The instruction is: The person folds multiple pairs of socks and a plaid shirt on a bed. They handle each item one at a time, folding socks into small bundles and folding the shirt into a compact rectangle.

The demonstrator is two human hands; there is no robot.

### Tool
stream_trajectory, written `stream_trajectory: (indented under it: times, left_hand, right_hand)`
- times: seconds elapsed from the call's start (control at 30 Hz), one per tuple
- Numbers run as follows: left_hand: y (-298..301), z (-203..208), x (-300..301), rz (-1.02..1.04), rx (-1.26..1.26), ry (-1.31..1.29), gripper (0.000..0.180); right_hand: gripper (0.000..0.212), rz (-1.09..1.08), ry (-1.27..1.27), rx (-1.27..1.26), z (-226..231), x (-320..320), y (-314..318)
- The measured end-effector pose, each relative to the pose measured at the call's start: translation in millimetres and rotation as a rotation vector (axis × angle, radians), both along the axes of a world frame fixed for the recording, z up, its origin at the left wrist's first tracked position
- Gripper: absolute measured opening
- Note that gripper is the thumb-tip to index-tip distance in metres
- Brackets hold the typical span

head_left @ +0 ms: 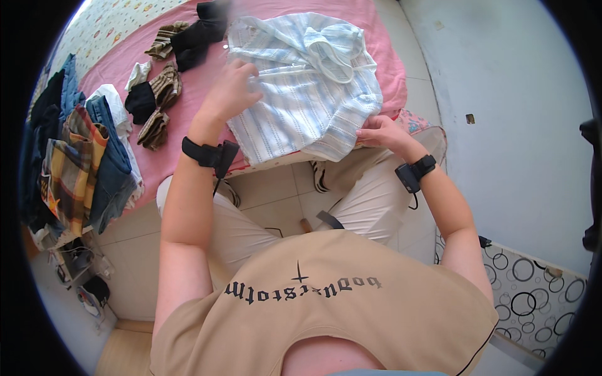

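Observation:
A light blue and white striped shirt (288, 106) lies spread on the pink bed cover, its sleeves folded inward over the body. A gathered loop of the same cloth (332, 53) rests on its upper right part. Over the shirt's left edge is my left hand (235, 91), its bent fingers apart and nothing visible between them. My right hand (387, 134) is at the shirt's lower right edge, thumb and fingers closed on the cloth by the folded sleeve.
Left of the shirt lie black socks (191, 47) and several folded striped and dark socks (164, 86). Farther left is a pile of jeans (111, 169) and a plaid garment (74, 169). The pink cover (392, 69) ends near a pale wall (501, 113) on the right.

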State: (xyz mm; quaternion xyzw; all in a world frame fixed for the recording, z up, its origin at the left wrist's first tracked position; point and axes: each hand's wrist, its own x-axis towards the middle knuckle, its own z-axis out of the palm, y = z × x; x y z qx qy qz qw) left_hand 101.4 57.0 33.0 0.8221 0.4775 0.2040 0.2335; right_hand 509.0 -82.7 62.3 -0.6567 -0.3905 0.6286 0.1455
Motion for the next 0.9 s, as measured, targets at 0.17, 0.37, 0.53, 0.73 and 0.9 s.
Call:
stream_trajectory:
  times: [0.17, 0.37, 0.53, 0.73, 0.9]
  left_hand:
    - [0.2, -3.9, -3.1, -0.027, -0.011, -0.029, 0.044]
    - [0.9, -8.0, -7.5, -0.053, -0.043, 0.006, 0.053]
    - [1.4, -9.3, -14.9, -0.055, -0.044, -0.021, 0.056]
    - [6.0, -4.5, -15.8, 0.055, -0.096, 0.043, 0.063]
    - [10.3, 0.7, -21.4, 0.248, -0.117, 0.019, 0.072]
  right_hand:
    - [0.045, 0.019, 0.052, 0.003, -1.3, -9.6, -17.0]
    - [0.069, 0.160, -0.332, -0.281, -12.0, -25.5, -12.0]
    - [0.048, 0.042, -0.050, -0.215, -12.5, -22.3, -17.4]
    - [0.042, -0.212, 0.685, 0.058, 33.8, 8.1, 35.1]
    - [0.045, -0.403, 0.388, 0.308, 35.3, -17.5, 63.3]
